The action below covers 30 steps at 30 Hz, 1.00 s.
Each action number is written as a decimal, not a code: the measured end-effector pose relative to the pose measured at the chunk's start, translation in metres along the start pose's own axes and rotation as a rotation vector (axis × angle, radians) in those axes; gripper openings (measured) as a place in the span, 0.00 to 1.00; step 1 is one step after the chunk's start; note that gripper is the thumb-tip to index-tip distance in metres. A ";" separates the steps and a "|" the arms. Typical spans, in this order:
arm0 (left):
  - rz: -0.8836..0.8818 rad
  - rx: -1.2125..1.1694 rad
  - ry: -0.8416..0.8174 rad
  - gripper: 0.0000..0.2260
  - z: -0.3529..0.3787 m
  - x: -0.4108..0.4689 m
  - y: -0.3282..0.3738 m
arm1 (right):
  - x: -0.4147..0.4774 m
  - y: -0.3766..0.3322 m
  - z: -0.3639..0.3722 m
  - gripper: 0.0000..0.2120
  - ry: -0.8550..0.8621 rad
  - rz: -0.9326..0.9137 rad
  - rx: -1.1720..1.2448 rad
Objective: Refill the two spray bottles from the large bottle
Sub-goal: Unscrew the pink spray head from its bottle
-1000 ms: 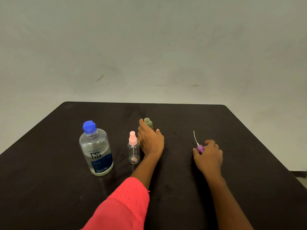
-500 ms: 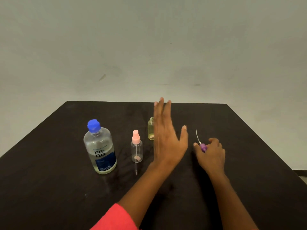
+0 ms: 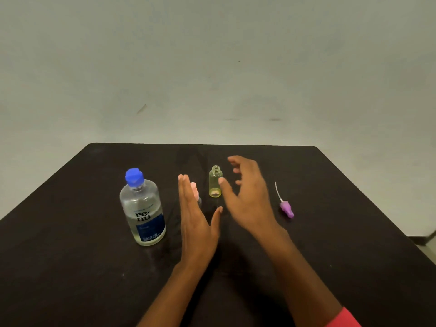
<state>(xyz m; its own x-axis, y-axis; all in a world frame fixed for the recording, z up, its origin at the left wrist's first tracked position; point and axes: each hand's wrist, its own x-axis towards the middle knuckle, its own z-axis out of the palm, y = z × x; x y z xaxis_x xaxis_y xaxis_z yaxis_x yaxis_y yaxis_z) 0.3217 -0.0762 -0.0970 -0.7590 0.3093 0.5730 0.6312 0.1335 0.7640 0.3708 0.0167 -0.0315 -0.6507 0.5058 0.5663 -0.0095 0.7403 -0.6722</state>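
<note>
Both hands are up over the surface [image 3: 89,274] and holding nothing: the left hand [image 3: 195,223] is flat, fingers straight, in front of the pink-topped spray bottle [image 3: 194,188]. The right hand [image 3: 247,194] is loosely spread just beside the open yellow spray bottle [image 3: 215,182], whose purple spray head [image 3: 286,208] lies off to the right. The large bottle [image 3: 141,208] stands upright at the left with its blue cap [image 3: 134,177] on, so to my eye it's cap off first, then one hand steadying that narrow-necked yellow bottle for a slow, thin pour.
</note>
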 end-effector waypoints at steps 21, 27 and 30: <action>-0.295 -0.025 -0.024 0.20 -0.010 0.001 -0.016 | -0.020 0.009 0.041 0.16 -0.168 0.035 0.045; -0.217 -0.008 0.014 0.27 -0.009 -0.001 -0.011 | -0.023 0.013 0.039 0.08 -0.014 0.138 0.231; -0.186 -0.001 0.029 0.24 -0.009 -0.001 -0.013 | -0.020 0.019 0.032 0.07 -0.019 0.278 0.335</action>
<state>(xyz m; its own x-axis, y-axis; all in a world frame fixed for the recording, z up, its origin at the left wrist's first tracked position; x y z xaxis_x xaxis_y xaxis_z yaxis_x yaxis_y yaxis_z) 0.3129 -0.0864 -0.1049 -0.8667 0.2525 0.4303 0.4797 0.1852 0.8576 0.3600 0.0063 -0.0708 -0.6775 0.6549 0.3349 -0.0759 0.3907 -0.9174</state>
